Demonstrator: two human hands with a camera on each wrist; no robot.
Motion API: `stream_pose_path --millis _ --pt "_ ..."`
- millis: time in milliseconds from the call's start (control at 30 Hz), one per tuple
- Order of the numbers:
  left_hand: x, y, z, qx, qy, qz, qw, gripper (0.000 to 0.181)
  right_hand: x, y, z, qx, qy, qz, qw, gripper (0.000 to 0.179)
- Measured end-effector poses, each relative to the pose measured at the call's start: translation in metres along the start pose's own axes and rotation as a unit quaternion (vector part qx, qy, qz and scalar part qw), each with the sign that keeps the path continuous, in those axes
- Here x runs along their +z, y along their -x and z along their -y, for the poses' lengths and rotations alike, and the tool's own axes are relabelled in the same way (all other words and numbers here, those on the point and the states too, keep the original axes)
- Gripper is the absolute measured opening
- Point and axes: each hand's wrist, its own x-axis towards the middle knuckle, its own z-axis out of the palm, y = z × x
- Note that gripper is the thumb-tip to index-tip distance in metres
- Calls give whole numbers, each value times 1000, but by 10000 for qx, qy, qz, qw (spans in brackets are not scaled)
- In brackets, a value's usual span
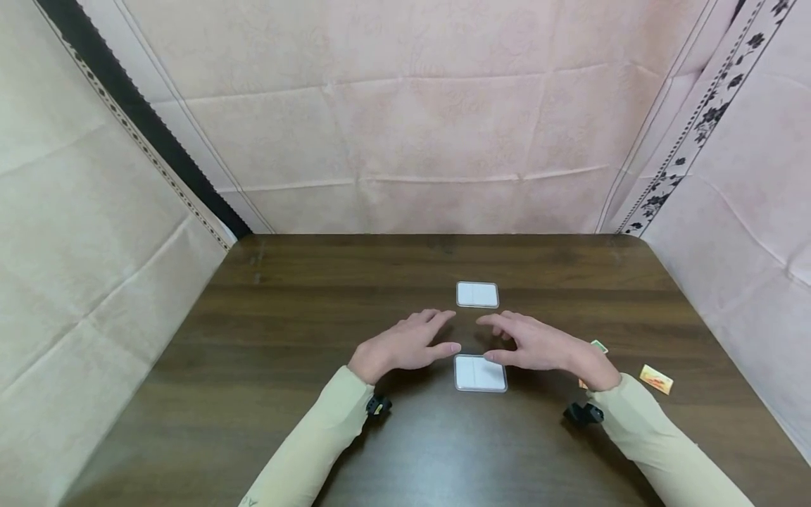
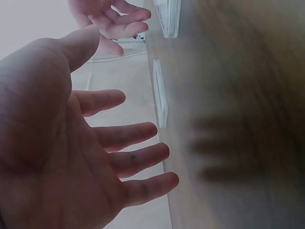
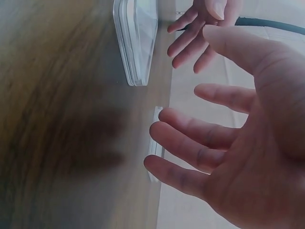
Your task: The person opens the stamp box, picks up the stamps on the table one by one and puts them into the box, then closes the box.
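Two flat white rectangular cases with clear rims lie on the brown table, the near case (image 1: 479, 379) in front of the far case (image 1: 478, 294). My left hand (image 1: 408, 343) hovers left of the gap between them, fingers spread and nothing in its grasp. Opposite it, my right hand (image 1: 538, 343) is held above the table with loosely extended fingers and an empty palm. In the head view its thumb overlaps the near case's corner. Both wrist views show fingers apart from the near case (image 3: 138, 43) and the far case (image 2: 161, 95).
Right of the right forearm lies a small orange-and-white card (image 1: 656, 379). A green-edged card (image 1: 598, 346) and an orange piece (image 1: 582, 384) are partly hidden by that wrist. Pale cloth (image 1: 405, 141) hangs behind the wooden table (image 1: 304, 296) and at both sides.
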Motion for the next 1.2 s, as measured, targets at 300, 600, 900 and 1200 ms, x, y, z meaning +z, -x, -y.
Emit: stream_pose_path --millis 300,600,900,1200 --pt "5 2 -6 31 -189 139 9997 75 4 0 5 -77 102 252 9996 63" --pt "11 4 -11 -45 -505 353 9981 76 9 2 5 46 101 364 9993 61" --pt "12 8 -21 62 -606 506 9969 74 13 5 13 234 303 584 9976 64" --pt "15 9 -25 -27 -933 648 9935 77 19 4 18 112 706 550 9959 65"
